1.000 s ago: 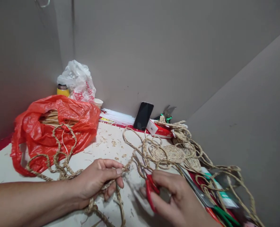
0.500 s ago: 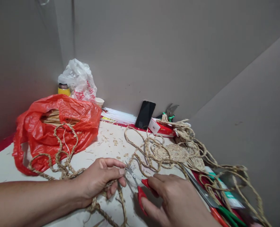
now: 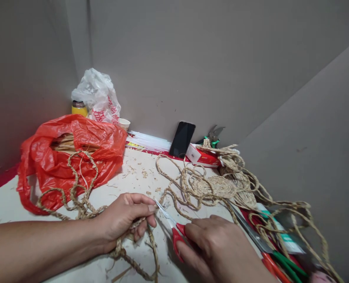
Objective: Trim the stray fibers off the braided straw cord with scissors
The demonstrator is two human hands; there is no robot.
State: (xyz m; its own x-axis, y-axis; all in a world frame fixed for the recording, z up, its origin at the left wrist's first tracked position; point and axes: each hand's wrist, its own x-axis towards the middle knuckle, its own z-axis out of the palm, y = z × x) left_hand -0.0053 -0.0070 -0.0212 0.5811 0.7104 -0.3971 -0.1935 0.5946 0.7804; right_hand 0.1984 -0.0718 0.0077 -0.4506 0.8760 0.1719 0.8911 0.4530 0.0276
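Note:
My left hand (image 3: pixel 133 218) is closed on a braided straw cord (image 3: pixel 153 247), with a loop of it hanging below the fingers onto the white tabletop. My right hand (image 3: pixel 214 245) grips the red handles of a small pair of scissors (image 3: pixel 169 219). The blades are closed together, and their tip lies at the left fingertips. What sits right at the tip is too small to make out. More straw cord (image 3: pixel 79 204) trails behind my left wrist toward a red plastic bag (image 3: pixel 103 151).
Dry straw (image 3: pixel 64 142) pokes from the red bag. Coiled straw mats (image 3: pixel 217 186) and tangled cord lie at right, beside large shears (image 3: pixel 255 236). At the back stand a phone (image 3: pixel 182 139), a red box (image 3: pixel 205 158), pruning shears (image 3: pixel 214 135), a paper cup (image 3: pixel 124 124) and a yellow jar (image 3: pixel 79 109).
The scissors' blades and handles have come together from slightly apart. My left hand stays at nearly the same place, still holding the cord. The view has shifted slightly.

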